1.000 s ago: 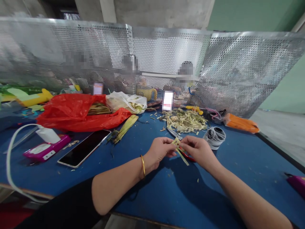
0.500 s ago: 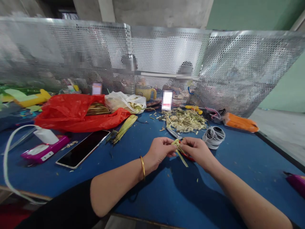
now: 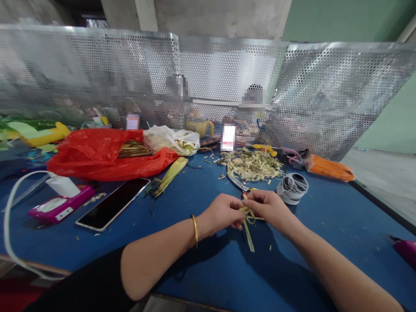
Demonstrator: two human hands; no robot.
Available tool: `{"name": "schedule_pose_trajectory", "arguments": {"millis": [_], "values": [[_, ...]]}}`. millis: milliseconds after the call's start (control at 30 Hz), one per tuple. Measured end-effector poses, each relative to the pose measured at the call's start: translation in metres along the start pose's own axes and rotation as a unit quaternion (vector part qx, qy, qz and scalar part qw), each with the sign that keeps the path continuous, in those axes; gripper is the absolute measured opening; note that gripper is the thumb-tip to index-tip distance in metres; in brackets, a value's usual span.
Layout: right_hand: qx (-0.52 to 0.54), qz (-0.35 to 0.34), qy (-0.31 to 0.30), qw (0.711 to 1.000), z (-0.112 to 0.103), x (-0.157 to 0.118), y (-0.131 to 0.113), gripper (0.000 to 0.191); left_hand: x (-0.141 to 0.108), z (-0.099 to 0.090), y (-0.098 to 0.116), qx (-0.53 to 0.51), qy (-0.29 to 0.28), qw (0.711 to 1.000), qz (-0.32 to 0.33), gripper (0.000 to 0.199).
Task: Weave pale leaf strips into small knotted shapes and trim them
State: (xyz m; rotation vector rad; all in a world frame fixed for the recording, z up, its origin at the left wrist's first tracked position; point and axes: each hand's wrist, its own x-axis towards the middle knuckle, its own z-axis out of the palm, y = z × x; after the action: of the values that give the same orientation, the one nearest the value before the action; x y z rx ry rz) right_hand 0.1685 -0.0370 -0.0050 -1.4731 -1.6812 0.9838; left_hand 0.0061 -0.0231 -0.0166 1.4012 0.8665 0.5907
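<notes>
Pale green-yellow plant strips [image 3: 249,236] are pinched between both hands, looped near the fingers with one end hanging toward me. My left hand [image 3: 225,211], below a gold bangle, is closed on the strips from the left. From the right, my right hand [image 3: 264,208] pinches them between thumb and fingers. Just beyond the hands lie scissors [image 3: 238,183], blade pointing away; their red handle is mostly hidden behind my fingers. A spool of white string [image 3: 292,189] stands beside my right hand. Behind it spreads a pile of plant scraps [image 3: 255,165].
A black-screened phone [image 3: 113,206], a purple power strip [image 3: 63,203] with white cable and a red plastic bag [image 3: 107,156] occupy the left. An orange packet [image 3: 329,168] lies at right. Perforated metal panels [image 3: 224,65] close off the back, with people behind.
Both hands have shifted slightly, the left one lower and nearer me. The strips now form a loop, and their loose end hangs lower.
</notes>
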Motion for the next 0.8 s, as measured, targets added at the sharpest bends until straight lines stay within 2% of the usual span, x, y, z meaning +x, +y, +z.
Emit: {"name": "schedule_pose_trajectory", "arguments": {"millis": [100,233,400,533,667,800], "values": [[0.062,0.021,0.023,0.998,0.001,0.000,-0.003,0.035,-0.001,0.001,0.000,0.004,-0.040,0.999,-0.006,0.006],[0.177,0.055,0.092,0.978,0.003,-0.002,-0.009,0.036,-0.004,0.000,0.004,-0.009,-0.090,0.996,0.000,0.009],[0.240,0.088,0.126,0.959,0.006,-0.002,-0.010,0.035,-0.004,-0.003,0.008,0.004,-0.056,0.998,0.004,0.011],[0.233,0.073,0.121,0.962,0.008,-0.002,-0.010,0.035,-0.004,-0.003,0.006,0.000,-0.036,0.999,-0.008,0.024],[0.241,0.061,0.129,0.960,0.011,-0.004,-0.009,0.034,-0.004,-0.003,0.001,0.062,-0.006,0.998,0.015,0.034],[0.254,0.042,0.150,0.954,0.013,-0.003,-0.007,0.032,-0.005,-0.003,0.000,0.076,-0.020,0.997,0.027,0.032]]}}
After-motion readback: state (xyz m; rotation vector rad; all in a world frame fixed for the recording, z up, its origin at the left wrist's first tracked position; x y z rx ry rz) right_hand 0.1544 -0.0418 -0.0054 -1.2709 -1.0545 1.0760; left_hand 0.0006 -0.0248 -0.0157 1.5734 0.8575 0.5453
